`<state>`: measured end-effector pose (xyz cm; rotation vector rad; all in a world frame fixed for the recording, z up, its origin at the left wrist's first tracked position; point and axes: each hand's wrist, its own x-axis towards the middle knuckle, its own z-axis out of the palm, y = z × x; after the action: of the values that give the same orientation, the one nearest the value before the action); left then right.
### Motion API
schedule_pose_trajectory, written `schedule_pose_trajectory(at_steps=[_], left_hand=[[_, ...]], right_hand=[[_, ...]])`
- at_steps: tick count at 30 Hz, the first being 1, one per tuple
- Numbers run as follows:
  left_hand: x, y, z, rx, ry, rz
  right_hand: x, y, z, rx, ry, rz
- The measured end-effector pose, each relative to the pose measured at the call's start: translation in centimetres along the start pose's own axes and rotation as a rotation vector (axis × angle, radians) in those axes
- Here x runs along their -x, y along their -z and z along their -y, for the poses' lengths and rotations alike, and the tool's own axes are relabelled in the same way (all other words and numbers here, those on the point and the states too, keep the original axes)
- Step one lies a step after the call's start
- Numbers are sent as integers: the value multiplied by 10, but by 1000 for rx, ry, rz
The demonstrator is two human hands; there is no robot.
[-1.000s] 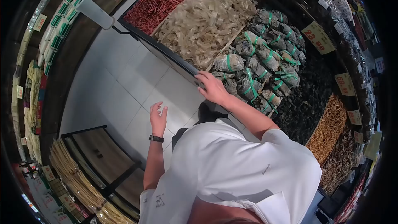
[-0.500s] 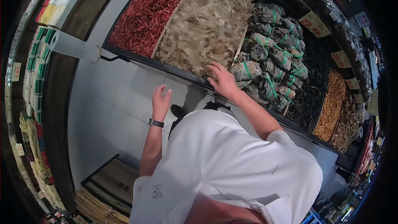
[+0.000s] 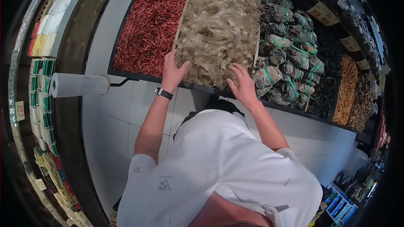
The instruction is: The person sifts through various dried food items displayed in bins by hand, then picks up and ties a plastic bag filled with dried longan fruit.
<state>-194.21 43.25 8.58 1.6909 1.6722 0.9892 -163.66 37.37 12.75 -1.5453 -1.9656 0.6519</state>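
Note:
A heap of pale, translucent dried noodle strips [image 3: 223, 25] fills a display bin between two dividers. At the heap's near left corner is my left hand [image 3: 173, 71], thumb and fingers apart and nothing in it. My right hand [image 3: 244, 86] rests by the near right corner, fingers spread, with the fingertips touching or very close to the strips. A dark watch [image 3: 163, 93] circles my left wrist. Dried red chilies [image 3: 153, 21] lie in the bin to the left. On the right are dark, leafy bundles [image 3: 275, 54] tied with green bands.
A roll of clear plastic bags [image 3: 80, 85] sticks out on a holder left of the bins. Black, orange and brown dried goods [image 3: 347, 90] continue to the right. Price signs [image 3: 323, 13] stand along the back. A shelf of packaged goods [image 3: 42, 101] runs down the left side.
My left hand has moved up and forward from over the floor to the front edge of the noodle bin. My right hand stays at its near right corner. The camera view has turned slightly.

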Motion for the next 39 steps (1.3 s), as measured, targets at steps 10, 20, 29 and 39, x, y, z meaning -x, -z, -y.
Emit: schedule_pose_trajectory(at_steps=[10,20,29,39], left_hand=[[-89,-53,-15,-209,-48,127],[-93,-48,-31,-135,-30,194],[-97,-45,-16,-73,-76,220],[-95,-42,-17,-47,-146,280]], right_hand=[[-52,15,-20,15,11,-114],[-88,4,-9,35,-47,-229],[-127,-11,6,225,-23,-221],[-126,-18,4,259,-9,-237]])
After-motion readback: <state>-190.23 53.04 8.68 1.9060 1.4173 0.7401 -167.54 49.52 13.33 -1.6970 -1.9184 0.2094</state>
